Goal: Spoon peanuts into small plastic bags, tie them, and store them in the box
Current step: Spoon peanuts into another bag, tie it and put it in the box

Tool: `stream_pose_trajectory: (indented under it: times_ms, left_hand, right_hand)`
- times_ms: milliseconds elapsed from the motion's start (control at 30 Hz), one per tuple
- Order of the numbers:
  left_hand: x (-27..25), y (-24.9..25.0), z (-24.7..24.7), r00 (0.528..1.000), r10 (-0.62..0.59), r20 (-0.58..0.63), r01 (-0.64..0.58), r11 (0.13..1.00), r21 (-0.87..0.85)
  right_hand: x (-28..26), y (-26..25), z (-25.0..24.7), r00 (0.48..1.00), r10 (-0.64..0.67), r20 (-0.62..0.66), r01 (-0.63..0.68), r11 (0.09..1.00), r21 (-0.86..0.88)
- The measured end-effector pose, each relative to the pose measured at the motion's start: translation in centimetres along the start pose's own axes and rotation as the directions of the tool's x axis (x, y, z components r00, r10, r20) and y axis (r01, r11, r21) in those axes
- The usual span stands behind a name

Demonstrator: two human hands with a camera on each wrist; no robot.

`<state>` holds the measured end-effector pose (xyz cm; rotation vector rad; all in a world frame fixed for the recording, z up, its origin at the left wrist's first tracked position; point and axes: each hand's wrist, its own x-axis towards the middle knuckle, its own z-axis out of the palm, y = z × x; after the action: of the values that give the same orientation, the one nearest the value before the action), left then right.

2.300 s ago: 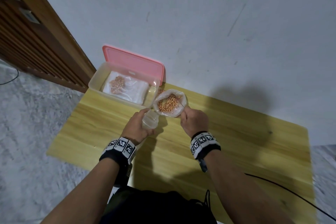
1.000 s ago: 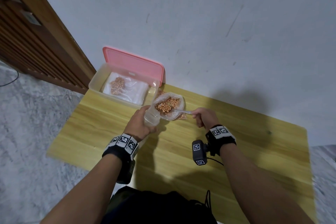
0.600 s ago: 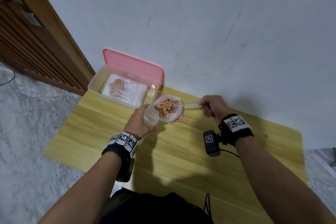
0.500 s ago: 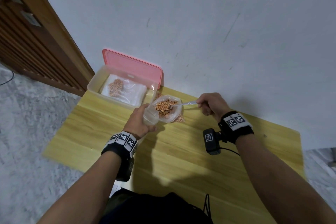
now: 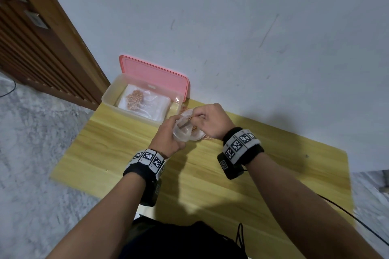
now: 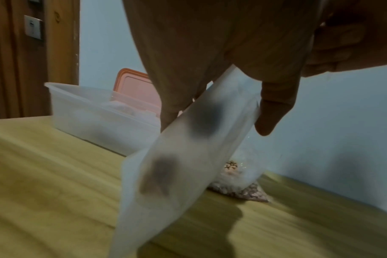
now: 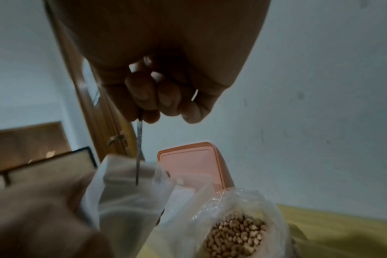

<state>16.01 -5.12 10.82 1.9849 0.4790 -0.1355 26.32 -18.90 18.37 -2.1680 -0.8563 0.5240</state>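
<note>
Left hand (image 5: 166, 136) grips a small empty plastic bag (image 5: 182, 131) by its upper part, mouth held open above the wooden table (image 5: 117, 149). Right hand (image 5: 212, 121) pinches the spoon (image 7: 139, 150) handle, fingers curled; the spoon points down into the small bag's mouth. Large bag of peanuts (image 7: 236, 232) stands open just right of the small bag. Clear box (image 5: 113, 99) at far left holds one filled bag (image 5: 134, 98); pink lid (image 5: 153, 75) leans behind it.

Even, dim indoor light; soft arm shadows on the yellow wooden tabletop (image 5: 210, 191); wrist views blurred, dark; wide-angle edge distortion.
</note>
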Motion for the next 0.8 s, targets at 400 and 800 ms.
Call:
stream_pose_trajectory:
  times_ms: [400,800]
  left_hand:
    - [-0.2,-4.3,-1.4,0.986,-0.15,-0.074,0.156,0.984,0.082]
    - [-0.1,-5.1,-0.9,0.987,-0.15,-0.059,0.157,0.978,0.14]
  right_hand:
    - [-1.5,8.1,-1.8,0.891,0.396,-0.223,-0.381,0.918,0.108]
    - [-1.5,10.1,5.4,0.888,0.373,-0.268,-0.397,0.917,-0.041]
